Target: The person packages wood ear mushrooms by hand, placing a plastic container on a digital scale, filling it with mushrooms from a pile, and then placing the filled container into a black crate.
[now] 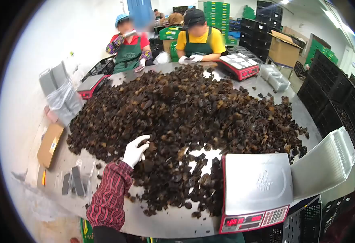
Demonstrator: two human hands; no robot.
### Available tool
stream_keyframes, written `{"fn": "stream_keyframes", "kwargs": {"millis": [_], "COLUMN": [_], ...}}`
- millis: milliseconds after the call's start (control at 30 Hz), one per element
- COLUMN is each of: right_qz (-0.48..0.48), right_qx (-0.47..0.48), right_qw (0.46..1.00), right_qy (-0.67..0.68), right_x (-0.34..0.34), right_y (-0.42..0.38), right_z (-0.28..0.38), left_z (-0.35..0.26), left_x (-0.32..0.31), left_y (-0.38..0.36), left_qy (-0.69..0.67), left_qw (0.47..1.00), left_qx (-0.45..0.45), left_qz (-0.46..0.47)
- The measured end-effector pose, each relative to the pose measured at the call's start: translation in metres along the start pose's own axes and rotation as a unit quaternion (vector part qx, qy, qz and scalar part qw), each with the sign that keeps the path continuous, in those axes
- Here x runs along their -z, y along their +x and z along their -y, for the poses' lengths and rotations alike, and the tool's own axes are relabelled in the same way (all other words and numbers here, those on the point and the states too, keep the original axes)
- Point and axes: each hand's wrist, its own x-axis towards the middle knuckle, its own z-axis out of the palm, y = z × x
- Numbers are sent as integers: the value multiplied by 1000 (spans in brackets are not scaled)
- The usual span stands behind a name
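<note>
We reach our left hand point(135, 150), in a white glove with a red striped sleeve behind it, into the near edge of the heap of dark dried fungus point(181, 117) that covers the steel table point(161, 222). The fingers are curled and half closed over the pieces beneath them, though we cannot tell whether any are actually gripped. Our right hand is out of view. Just to the right of the hand sits a red-based weighing scale point(256, 192) with its pan bare, and beyond it a stack of clear plastic trays point(327, 162), probably kept close so that portions can be weighed and packed without a long reach. Far ahead of the hand, across the heap, two co-workers in green aprons point(129, 50) point(198, 46) stand at the table, each with a scale beside them point(90, 86) point(240, 65), which makes three scales in all. To the left of the hand a flat cardboard piece point(50, 145) lies near the table's edge. Dark crates point(331, 93) are stacked off to the far right.
</note>
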Motion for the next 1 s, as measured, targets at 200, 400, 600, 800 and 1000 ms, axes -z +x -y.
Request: {"fn": "stream_keyframes", "kwargs": {"millis": [200, 400, 600, 800, 1000], "right_qz": [238, 294, 314, 296, 295], "right_qx": [200, 101, 87, 89, 91], "right_qw": [863, 875, 876, 885, 883], "right_qy": [-397, -372, -354, -348, -353], "right_x": [-76, -58, -63, -67, -69], "right_y": [-101, -75, -74, -83, -84], "right_z": [-77, -124, -119, -104, -102], "left_z": [-5, 27, 131, 77, 13], "left_x": [31, 105, 156, 91, -61], "left_y": [-113, -285, -399, -310, -151], "left_qy": [-23, -30, 202, 447, 400], "left_qw": [998, 974, 907, 876, 892], "left_qx": [37, 146, 310, 86, -213], "left_qz": [-44, -173, -199, -158, 2]}}
